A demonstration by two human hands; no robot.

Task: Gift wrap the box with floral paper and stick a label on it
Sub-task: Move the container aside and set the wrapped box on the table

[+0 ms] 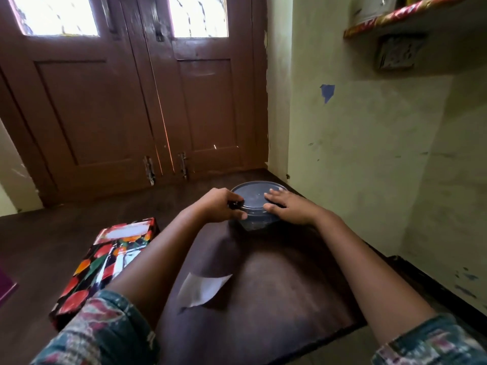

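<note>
A box (105, 264) wrapped in dark floral paper with red and orange flowers lies on the brown table (276, 299) at the left, a white label (126, 231) stuck near its far end. A curled white paper piece (201, 288) lies in the middle between my forearms. Farther back stands a round container with a blue-grey lid (251, 197). My left hand (220, 205) grips the lid's left rim, fingers curled around a small dark thing. My right hand (287, 206) lies flat on the lid, fingers straight.
A brown double door (126, 101) stands behind the table. A pale wall (369, 154) runs along the right, with a shelf (411, 19) high up. A purple object (6, 285) shows at the left edge. The table's right edge falls off near my right forearm.
</note>
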